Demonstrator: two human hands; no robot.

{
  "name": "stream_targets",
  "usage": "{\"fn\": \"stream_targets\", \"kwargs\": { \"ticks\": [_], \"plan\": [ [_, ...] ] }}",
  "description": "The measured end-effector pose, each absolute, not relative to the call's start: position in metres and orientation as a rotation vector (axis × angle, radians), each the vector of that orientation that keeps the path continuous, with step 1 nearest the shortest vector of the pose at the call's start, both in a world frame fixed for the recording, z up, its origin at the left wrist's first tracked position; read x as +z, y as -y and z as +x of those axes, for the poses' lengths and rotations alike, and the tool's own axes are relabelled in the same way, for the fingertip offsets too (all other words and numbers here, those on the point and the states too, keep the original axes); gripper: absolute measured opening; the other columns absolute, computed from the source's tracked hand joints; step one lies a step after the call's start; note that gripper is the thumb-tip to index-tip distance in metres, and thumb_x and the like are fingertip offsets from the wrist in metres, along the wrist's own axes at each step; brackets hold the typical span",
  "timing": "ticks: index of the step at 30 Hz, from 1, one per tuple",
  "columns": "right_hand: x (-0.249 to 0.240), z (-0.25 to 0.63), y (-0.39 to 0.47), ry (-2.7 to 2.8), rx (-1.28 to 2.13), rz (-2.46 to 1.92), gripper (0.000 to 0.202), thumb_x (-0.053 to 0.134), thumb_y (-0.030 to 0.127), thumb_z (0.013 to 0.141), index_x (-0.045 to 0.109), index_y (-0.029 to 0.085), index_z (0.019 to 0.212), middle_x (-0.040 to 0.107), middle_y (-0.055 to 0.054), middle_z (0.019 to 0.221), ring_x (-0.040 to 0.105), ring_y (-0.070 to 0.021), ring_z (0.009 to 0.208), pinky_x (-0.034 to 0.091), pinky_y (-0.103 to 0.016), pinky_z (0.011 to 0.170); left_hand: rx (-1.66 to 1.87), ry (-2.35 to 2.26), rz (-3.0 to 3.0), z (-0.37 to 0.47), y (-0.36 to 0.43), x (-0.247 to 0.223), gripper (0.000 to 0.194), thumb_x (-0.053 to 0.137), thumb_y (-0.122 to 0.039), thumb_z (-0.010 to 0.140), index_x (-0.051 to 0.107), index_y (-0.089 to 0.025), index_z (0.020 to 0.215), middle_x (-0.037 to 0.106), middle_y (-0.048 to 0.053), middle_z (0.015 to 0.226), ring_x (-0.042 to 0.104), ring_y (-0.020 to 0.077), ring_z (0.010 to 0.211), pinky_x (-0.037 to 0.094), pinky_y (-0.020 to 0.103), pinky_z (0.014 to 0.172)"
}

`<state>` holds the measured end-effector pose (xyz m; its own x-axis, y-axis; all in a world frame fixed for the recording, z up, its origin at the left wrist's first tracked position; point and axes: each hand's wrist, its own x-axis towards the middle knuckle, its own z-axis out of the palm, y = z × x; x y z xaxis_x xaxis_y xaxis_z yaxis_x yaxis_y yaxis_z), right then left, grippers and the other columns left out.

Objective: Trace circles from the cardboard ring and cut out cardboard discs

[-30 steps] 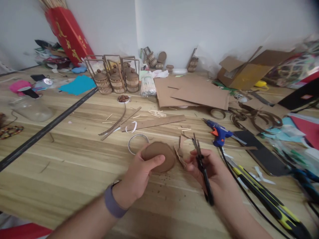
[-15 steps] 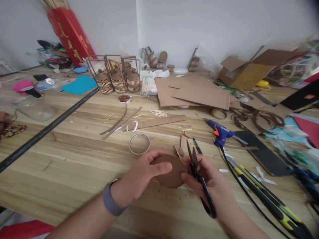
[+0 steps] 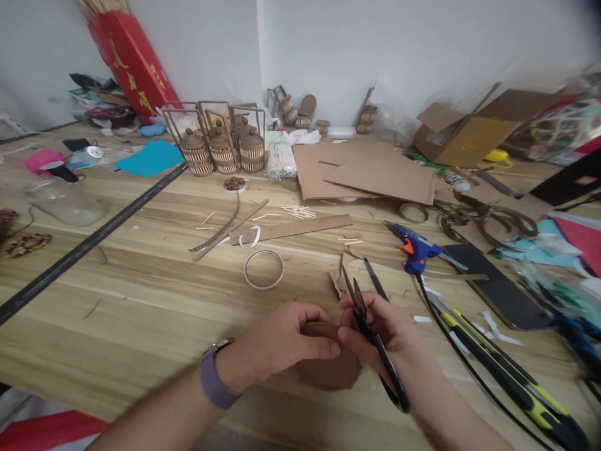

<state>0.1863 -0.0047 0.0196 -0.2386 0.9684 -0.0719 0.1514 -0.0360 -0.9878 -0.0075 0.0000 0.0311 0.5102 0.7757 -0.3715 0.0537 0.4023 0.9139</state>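
Take the pale ring (image 3: pixel 263 286) on the table (image 3: pixel 154 300) as your landmark: your brown disc (image 3: pixel 328 371) is nearer you than the ring and to its right, partly covered by your left hand (image 3: pixel 284 338). You grip it there with your left thumb across its face and your fingers curled over the far edge. Your right hand (image 3: pixel 382 335), farther right of the ring, is closed around the black scissors (image 3: pixel 362 318), whose blades stand slightly parted and point away from you. Its thumb and fingertips come right up to the disc, but you cannot tell whether they pinch it. Right of the ring lie a crumpled cardboard scrap (image 3: pixel 336 285), a dark pen-like tool (image 3: pixel 375 279) and, farther out, the blue glue gun (image 3: pixel 416 250); the yellow-and-black cutter (image 3: pixel 507 369) is well to its right, nearer you. Beyond the ring you have a long cardboard strip (image 3: pixel 300 230), a pile of small sticks (image 3: pixel 299 212) and, farther back to its left, a dish of brown beads (image 3: pixel 235 184) and lidded baskets (image 3: pixel 224 153).
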Motion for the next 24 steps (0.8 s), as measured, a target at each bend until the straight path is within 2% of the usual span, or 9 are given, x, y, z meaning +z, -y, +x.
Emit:
{"fn": "stream_targets", "kwargs": {
  "ticks": [2, 6, 10, 14, 18, 24],
  "plan": [
    [0.021, 0.188, 0.003, 1.484, 1.314, -1.257, 0.035, 0.077, 0.048, 0.083, 0.061, 0.024, 0.102, 0.061, 0.002, 0.073, 0.058, -0.0146, 0.062, 0.047, -0.025, 0.054, 0.606, -0.951, 1.047, -0.007, 0.001, 0.031, 0.024, 0.079, -0.038, 0.069, 0.066, -0.019, 0.075, 0.054, -0.006, 0.064, 0.045, 0.0125, 0.063, 0.029, 0.026, 0.061],
    [0.026, 0.197, 0.001, 1.555, 1.155, -1.235, 0.047, 0.073, 0.062, 0.083, 0.063, 0.026, 0.11, 0.064, -0.001, 0.081, 0.063, -0.0191, 0.072, 0.052, -0.028, 0.062, 0.794, -0.997, 0.952, -0.009, 0.0, 0.038, 0.022, 0.081, -0.035, 0.069, 0.07, -0.018, 0.078, 0.063, -0.004, 0.07, 0.052, 0.0129, 0.067, 0.035, 0.024, 0.063],
    [0.021, 0.207, 0.003, 1.736, 1.052, -1.277, 0.052, 0.07, 0.063, 0.085, 0.061, 0.026, 0.121, 0.065, -0.003, 0.092, 0.064, -0.0217, 0.084, 0.052, -0.029, 0.07, 0.952, -1.005, 0.823, -0.01, 0.0, 0.043, 0.022, 0.084, -0.029, 0.063, 0.073, -0.018, 0.078, 0.07, -0.002, 0.072, 0.057, 0.014, 0.068, 0.043, 0.025, 0.067],
    [0.022, 0.208, 0.004, 1.911, 0.97, -1.261, 0.046, 0.065, 0.057, 0.09, 0.057, 0.025, 0.123, 0.065, -0.003, 0.089, 0.064, -0.0206, 0.078, 0.052, -0.029, 0.068, 1.035, -0.912, 0.752, -0.01, 0.002, 0.04, 0.021, 0.086, -0.028, 0.065, 0.077, -0.019, 0.083, 0.073, -0.002, 0.075, 0.061, 0.0134, 0.07, 0.046, 0.024, 0.069],
    [0.036, 0.201, 0.007, 2.01, 0.99, -1.322, 0.049, 0.068, 0.058, 0.085, 0.06, 0.021, 0.117, 0.067, -0.003, 0.081, 0.064, -0.0215, 0.069, 0.053, -0.03, 0.061, 1.072, -0.863, 0.711, -0.01, 0.003, 0.037, 0.021, 0.087, -0.029, 0.068, 0.078, -0.021, 0.085, 0.076, -0.003, 0.078, 0.064, 0.0124, 0.072, 0.047, 0.022, 0.07],
    [0.033, 0.197, 0.014, 2.007, 1.019, -1.325, 0.053, 0.068, 0.064, 0.084, 0.062, 0.023, 0.118, 0.069, -0.004, 0.083, 0.066, -0.0219, 0.071, 0.054, -0.029, 0.06, 1.067, -0.921, 0.732, -0.01, 0.003, 0.036, 0.026, 0.091, -0.034, 0.065, 0.078, -0.02, 0.083, 0.075, -0.004, 0.077, 0.063, 0.0118, 0.071, 0.047, 0.021, 0.069]
  ]
}}
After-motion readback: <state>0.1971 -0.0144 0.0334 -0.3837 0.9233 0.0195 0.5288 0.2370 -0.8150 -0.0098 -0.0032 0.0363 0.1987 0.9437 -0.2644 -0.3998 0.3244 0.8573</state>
